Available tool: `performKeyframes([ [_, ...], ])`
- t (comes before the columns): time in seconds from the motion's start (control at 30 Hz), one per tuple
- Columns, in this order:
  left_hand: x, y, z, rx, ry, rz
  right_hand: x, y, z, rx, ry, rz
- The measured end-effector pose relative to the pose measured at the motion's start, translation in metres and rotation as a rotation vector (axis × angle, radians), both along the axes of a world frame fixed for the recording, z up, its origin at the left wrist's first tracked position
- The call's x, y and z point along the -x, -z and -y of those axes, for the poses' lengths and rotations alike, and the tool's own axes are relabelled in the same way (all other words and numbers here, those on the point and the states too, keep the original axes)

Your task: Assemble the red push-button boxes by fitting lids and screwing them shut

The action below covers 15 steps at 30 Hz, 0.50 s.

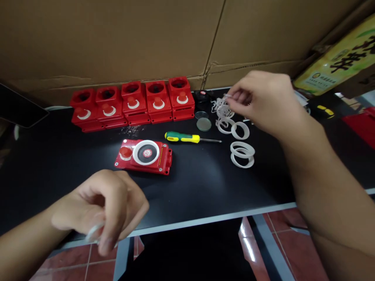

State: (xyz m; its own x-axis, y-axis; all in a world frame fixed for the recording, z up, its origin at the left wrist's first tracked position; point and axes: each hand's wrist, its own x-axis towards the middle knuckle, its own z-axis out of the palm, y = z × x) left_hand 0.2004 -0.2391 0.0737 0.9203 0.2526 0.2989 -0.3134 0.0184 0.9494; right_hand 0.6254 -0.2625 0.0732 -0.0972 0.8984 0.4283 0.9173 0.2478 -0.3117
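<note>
My left hand point(107, 205) is closed at the table's front edge, pinching a small white piece point(95, 232) whose kind I cannot make out. Over the back right of the table, the fingertips of my right hand point(258, 97) are pinched at a pile of thin white plastic pieces point(221, 107); a small white piece shows at the fingertips. Several white rings point(240, 130) lie just below that hand. Between my hands a red box with a red button point(146, 157) lies flat, a white ring around its black round centre. Behind it rests a green and yellow screwdriver point(183, 137).
Several red housings point(156, 101) stand in a row along the cardboard wall point(117, 43). Two clear round discs point(203, 124) lie beside them. A black screen-like panel point(20, 105) is at far left, a yellow printed carton point(340, 54) at right. Debris specks point(133, 130) dot the tabletop.
</note>
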Motion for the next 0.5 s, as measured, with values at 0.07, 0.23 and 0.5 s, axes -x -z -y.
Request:
performKeyframes([
  [0.07, -0.014, -0.002, 0.000, 0.173, 0.170, -0.019, -0.006, 0.005, -0.010, -0.089, 0.125, -0.219],
  [0.23, -0.017, 0.007, -0.009, 0.148, 0.169, -0.153, -0.017, 0.018, -0.039, -0.076, 0.167, -0.351],
  [0.5, -0.013, 0.012, -0.009, -0.012, -0.072, -0.161, 0.040, 0.010, -0.001, -0.286, -0.005, -0.110],
])
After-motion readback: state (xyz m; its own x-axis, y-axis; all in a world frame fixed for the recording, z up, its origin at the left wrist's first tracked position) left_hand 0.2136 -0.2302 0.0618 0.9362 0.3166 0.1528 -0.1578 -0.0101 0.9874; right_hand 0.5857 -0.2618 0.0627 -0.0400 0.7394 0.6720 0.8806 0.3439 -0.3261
